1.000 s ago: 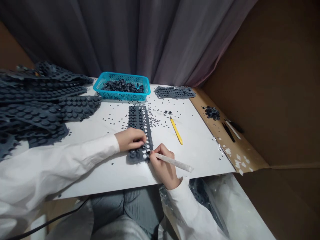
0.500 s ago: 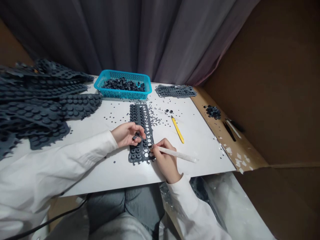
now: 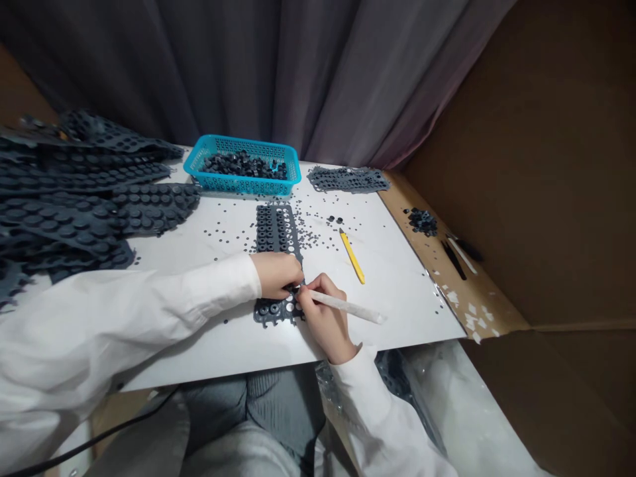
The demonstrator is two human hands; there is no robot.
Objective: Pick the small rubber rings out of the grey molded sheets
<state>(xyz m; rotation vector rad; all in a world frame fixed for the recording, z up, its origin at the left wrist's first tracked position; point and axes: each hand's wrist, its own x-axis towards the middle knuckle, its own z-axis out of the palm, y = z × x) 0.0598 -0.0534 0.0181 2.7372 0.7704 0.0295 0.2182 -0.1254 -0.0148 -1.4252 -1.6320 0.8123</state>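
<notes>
At mid-desk, head view (the sole view): left hand (image 3: 275, 273) lies fingers-down on the near part of a dark rubber strip (image 3: 275, 228), curled & pressing it onto the desk (image 3: 397, 291); can't tell if it also pinches a pc under the fingertips. Right hand (image 3: 322, 319) pinches a white stick (image 3: 348, 307) pen-style, thumb & forefinger closed nr the tip, w/ the tip touching the strip's right edge just beside the left fingertips. Strip runs away from the person, near end under both hands. A few holes nr the hands show white desk thru; far rows are filled w/ rings. Step in hand, prob.: poking ring pcs out of the strip row by row, approx. partway thru. A next move would call for the stick tip set square on one ring, the strip pinned flat close by so it can't lift, & a short push. Counts:
- 2 hands
- 1 strip under work
- 1 white stick
- 1 yellow pen-like tool (image 3: 352, 257) right of the strip
- 1 blue basket (image 3: 242, 189) at the far edge w/ loose dark rings, too many to count
- 1 flat holed sheet (image 3: 348, 179) right of the basket
- 2 loose rings (image 3: 334, 219) nr the yellow tool
- 1 small heap (image 3: 422, 222) of rings on the cardboard (image 3: 447, 291) at right
- 2 slim tools (image 3: 454, 260) beside it
- 1 big pile of sheets (image 3: 74, 199) at left, layers uncountable
- tiny dark specks (image 3: 311, 232) across the desk, too many
</notes>
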